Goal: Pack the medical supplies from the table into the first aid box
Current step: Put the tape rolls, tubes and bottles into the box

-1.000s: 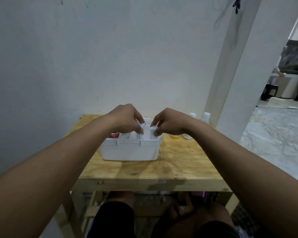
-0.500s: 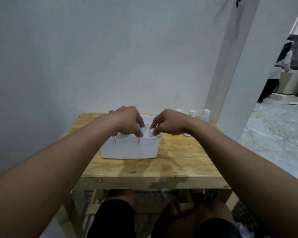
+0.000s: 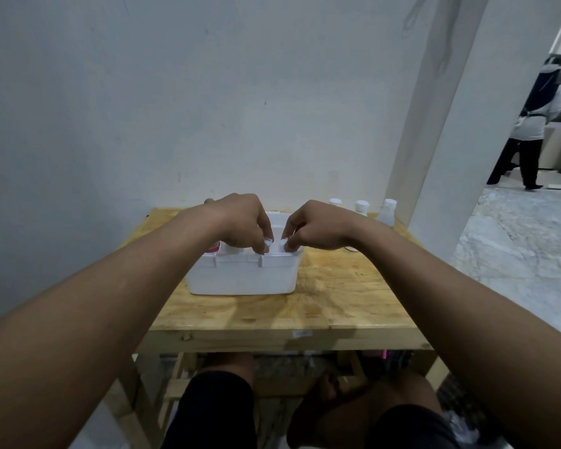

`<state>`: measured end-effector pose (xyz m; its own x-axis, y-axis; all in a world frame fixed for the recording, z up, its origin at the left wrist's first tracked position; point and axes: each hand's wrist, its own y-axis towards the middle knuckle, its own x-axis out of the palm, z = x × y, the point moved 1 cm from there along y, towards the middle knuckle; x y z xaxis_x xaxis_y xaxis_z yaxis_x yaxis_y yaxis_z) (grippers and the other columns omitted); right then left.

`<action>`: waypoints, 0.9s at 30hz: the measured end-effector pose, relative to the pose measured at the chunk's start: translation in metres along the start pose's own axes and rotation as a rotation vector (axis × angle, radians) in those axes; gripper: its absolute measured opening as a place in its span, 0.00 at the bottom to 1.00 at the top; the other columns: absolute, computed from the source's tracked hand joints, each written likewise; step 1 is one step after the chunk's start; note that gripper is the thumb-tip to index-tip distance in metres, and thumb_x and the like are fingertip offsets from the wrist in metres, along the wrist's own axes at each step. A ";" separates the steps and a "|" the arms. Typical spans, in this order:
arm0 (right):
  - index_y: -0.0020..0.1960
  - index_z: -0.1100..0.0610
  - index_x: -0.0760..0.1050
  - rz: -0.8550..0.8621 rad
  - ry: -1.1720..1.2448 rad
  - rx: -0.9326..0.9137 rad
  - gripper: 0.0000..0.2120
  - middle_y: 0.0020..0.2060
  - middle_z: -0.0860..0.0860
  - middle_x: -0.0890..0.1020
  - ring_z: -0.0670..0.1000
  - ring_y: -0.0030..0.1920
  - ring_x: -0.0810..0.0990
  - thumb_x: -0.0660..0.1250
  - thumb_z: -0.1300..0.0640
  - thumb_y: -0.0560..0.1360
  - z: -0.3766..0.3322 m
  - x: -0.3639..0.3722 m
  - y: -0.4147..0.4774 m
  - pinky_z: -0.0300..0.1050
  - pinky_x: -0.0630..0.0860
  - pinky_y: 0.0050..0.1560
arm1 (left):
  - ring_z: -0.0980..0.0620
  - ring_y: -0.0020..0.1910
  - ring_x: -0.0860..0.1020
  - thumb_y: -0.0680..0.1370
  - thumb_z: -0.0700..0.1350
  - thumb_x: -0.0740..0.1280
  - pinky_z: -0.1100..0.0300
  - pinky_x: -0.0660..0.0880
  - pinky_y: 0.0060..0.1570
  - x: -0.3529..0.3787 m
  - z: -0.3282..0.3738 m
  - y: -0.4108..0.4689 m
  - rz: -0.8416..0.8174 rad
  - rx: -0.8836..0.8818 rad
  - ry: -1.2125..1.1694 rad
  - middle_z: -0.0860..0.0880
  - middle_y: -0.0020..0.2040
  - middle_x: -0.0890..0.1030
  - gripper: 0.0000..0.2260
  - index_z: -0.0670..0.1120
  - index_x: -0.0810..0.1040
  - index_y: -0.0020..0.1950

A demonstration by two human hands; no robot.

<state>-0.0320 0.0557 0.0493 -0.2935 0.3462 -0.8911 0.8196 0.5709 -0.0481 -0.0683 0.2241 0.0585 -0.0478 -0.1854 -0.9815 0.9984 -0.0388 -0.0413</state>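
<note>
The white first aid box stands open in the middle of the wooden table. My left hand and my right hand hover over its right half, close together. Each pinches a small white item between thumb and fingers, the left one and the right one, right at the level of the box's rim. What these items are is too small to tell. A red-labelled pack pokes up inside the box at its left end. Three white bottles stand at the table's back right.
A white wall rises straight behind the table, and a white pillar stands at its right back corner. A small round white thing lies behind my right wrist. A person stands far off at the right. My knees sit under the table.
Both hands have sunk a little toward the box's rim with the white items still pinched. A person has come into view in the far right background.
</note>
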 end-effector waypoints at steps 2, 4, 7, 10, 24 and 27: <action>0.50 0.53 0.85 -0.001 -0.008 0.006 0.07 0.42 0.43 0.83 0.41 0.43 0.78 0.71 0.54 0.73 -0.001 0.000 0.000 0.37 0.70 0.38 | 0.52 0.53 0.79 0.70 0.55 0.76 0.47 0.72 0.62 0.000 -0.001 0.001 -0.026 -0.008 -0.018 0.58 0.50 0.84 0.09 0.61 0.85 0.49; 0.49 0.53 0.85 0.004 0.005 0.020 0.08 0.43 0.45 0.85 0.45 0.46 0.80 0.71 0.53 0.72 -0.001 -0.001 0.001 0.39 0.72 0.40 | 0.53 0.52 0.79 0.68 0.56 0.76 0.46 0.73 0.62 0.000 -0.002 0.002 -0.044 -0.013 -0.030 0.59 0.49 0.84 0.08 0.62 0.84 0.47; 0.49 0.53 0.85 0.005 0.013 0.028 0.08 0.44 0.46 0.85 0.47 0.48 0.81 0.70 0.53 0.72 -0.002 -0.001 0.000 0.40 0.73 0.43 | 0.52 0.51 0.78 0.69 0.56 0.76 0.48 0.75 0.60 -0.001 -0.003 0.001 -0.055 -0.012 -0.039 0.59 0.50 0.83 0.09 0.62 0.85 0.49; 0.50 0.53 0.85 0.005 0.028 0.029 0.09 0.44 0.47 0.86 0.48 0.50 0.81 0.70 0.53 0.72 -0.003 -0.001 -0.001 0.41 0.76 0.47 | 0.52 0.51 0.79 0.72 0.55 0.75 0.54 0.76 0.53 -0.004 -0.003 -0.001 -0.069 -0.003 -0.072 0.56 0.52 0.83 0.11 0.58 0.85 0.53; 0.52 0.53 0.85 0.024 0.028 0.019 0.10 0.51 0.48 0.84 0.49 0.53 0.79 0.68 0.54 0.73 -0.006 -0.002 -0.002 0.39 0.73 0.44 | 0.52 0.51 0.79 0.74 0.53 0.72 0.54 0.77 0.53 -0.004 -0.007 0.000 -0.033 -0.009 -0.126 0.55 0.52 0.82 0.08 0.58 0.86 0.52; 0.53 0.53 0.85 0.029 0.039 0.021 0.11 0.52 0.48 0.84 0.50 0.54 0.79 0.67 0.54 0.74 -0.005 -0.002 -0.002 0.44 0.76 0.52 | 0.51 0.53 0.78 0.75 0.53 0.72 0.54 0.76 0.54 -0.004 -0.008 0.000 -0.024 -0.011 -0.128 0.55 0.53 0.81 0.09 0.57 0.86 0.54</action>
<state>-0.0356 0.0578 0.0539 -0.2880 0.3912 -0.8741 0.8381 0.5446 -0.0324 -0.0678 0.2329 0.0606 -0.0742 -0.3088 -0.9482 0.9972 -0.0339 -0.0670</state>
